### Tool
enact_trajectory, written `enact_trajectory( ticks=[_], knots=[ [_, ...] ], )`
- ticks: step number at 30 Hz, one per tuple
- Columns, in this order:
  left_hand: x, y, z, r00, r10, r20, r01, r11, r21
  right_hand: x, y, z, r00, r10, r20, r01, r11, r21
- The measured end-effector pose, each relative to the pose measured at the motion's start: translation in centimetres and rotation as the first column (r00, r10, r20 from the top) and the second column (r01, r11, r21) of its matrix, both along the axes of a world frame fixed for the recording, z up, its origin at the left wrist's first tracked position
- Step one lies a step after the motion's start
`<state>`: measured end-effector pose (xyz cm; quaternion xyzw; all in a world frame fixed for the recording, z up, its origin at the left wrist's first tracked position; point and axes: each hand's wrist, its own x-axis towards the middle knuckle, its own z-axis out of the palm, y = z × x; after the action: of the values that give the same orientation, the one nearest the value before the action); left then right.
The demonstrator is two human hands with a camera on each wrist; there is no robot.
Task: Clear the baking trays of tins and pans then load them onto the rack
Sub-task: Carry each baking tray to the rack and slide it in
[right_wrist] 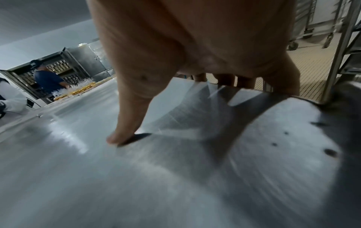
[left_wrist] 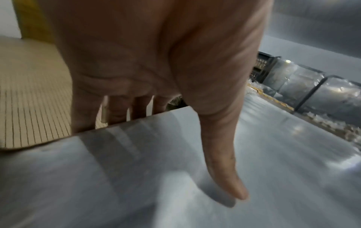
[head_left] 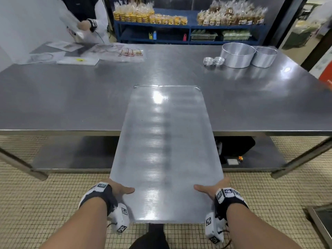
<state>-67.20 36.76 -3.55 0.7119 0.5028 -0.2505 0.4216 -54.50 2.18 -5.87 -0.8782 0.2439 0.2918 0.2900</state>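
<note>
A long bare metal baking tray (head_left: pixel 166 150) juts out over the front edge of the steel table (head_left: pixel 71 105), its far end over the tabletop. My left hand (head_left: pixel 116 190) grips its near left edge, thumb on top (left_wrist: pixel 224 162) and fingers (left_wrist: pixel 117 111) curled underneath. My right hand (head_left: pixel 210 188) grips the near right edge the same way, thumb (right_wrist: pixel 129 117) on top. Two large round pans (head_left: pixel 238 54) (head_left: pixel 263 56) and two stacks of small tins (head_left: pixel 213 61) stand on the table's far right. A tray rack (right_wrist: pixel 343 46) shows in the right wrist view.
Plastic bags and papers (head_left: pixel 86 53) lie at the table's far left, where another person (head_left: pixel 89 20) stands. A blue shelf (head_left: pixel 188 26) of packaged baked goods runs behind the table. A dark bag (head_left: pixel 235 148) lies on the table's lower shelf. The floor is tiled.
</note>
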Motion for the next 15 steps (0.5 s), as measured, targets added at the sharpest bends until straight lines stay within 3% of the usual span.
enact_trajectory(
  ticks=[5,15],
  knots=[
    [4.7,2.1,0.7,0.989,0.067,0.134,-0.074,0.996,0.045,4.1,1.0,-0.4,0.991,-0.054,0.125,0.05,0.998,0.036],
    [13.4,6.2,-2.0,0.942,0.212,0.261,-0.234,0.97,0.058,13.0,4.4,-0.1,0.98,-0.109,0.165,0.092,0.99,0.111]
  ],
)
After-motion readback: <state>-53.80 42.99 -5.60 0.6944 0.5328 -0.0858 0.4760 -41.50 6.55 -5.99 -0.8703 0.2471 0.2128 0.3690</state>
